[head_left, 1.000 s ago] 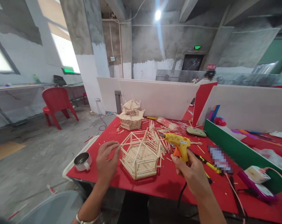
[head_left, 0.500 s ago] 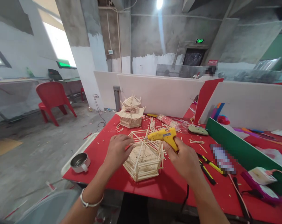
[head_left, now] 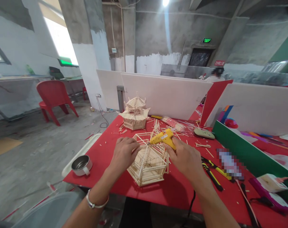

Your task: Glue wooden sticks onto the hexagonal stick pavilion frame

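In the head view my right hand [head_left: 185, 155] grips a yellow hot glue gun [head_left: 163, 137] by its handle. The nozzle points left and down, over the top of a six-sided open frame of thin wooden sticks [head_left: 151, 180]. My left hand [head_left: 125, 151] is at the frame's upper left, fingers closed around a thin stick that runs toward the nozzle tip. Its fingertips are partly hidden. Behind the frame stands a pagoda model [head_left: 134, 115] made of the same pale sticks, with two tiers of roof.
On the red table [head_left: 106, 177] sits a metal cup [head_left: 81, 165] at left. Loose sticks and a plastic bag of sticks [head_left: 173, 123] lie behind. Yellow-black pliers [head_left: 214, 171], a green case [head_left: 204, 133] and a power strip [head_left: 270, 193] lie right. White boards [head_left: 167, 90] stand behind.
The glue gun has shifted slightly left, its nozzle now at the frame's top beside my left fingertips. My left hand has moved a little to the right. The view has shifted slightly.
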### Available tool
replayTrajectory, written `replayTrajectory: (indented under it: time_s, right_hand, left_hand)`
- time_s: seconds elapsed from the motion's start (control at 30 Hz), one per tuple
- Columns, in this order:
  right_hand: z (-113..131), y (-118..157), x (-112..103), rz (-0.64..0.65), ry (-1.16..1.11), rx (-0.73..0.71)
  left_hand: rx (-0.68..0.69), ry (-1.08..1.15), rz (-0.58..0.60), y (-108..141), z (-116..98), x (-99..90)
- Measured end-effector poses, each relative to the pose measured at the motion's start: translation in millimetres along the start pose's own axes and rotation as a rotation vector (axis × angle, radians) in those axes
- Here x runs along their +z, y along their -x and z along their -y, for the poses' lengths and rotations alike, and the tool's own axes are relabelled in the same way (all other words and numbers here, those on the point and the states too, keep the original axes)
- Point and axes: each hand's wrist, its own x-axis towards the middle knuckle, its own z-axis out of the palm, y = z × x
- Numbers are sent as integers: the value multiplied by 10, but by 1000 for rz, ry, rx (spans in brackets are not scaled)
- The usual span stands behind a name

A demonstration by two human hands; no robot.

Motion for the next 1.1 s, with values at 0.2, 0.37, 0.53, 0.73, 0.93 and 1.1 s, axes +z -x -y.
replayTrajectory:
  time_s: [0.2,0.37,0.53,0.73,0.93,1.1]
  right_hand:
    - [-5,-5,-9,9,3,-9]
    - [-8,-8,-8,-3,4,-15]
    - [-4,-14,-25,-5,5,-36]
    - [-5,-25,-27,1,-1,-39]
    - [4,-24,-45,19,0,-36]
    - [16,-20,-78,17,-10,-52]
  left_hand:
    - [10,-26,7,-2,17,19]
    - [7,-18,7,-5,32,42]
    - [4,-46,25,-21,30,51]
    - [12,-35,21,-19,39,63]
    - [3,-14,27,-21,27,57]
    - [-2,-6,24,-33,18,48]
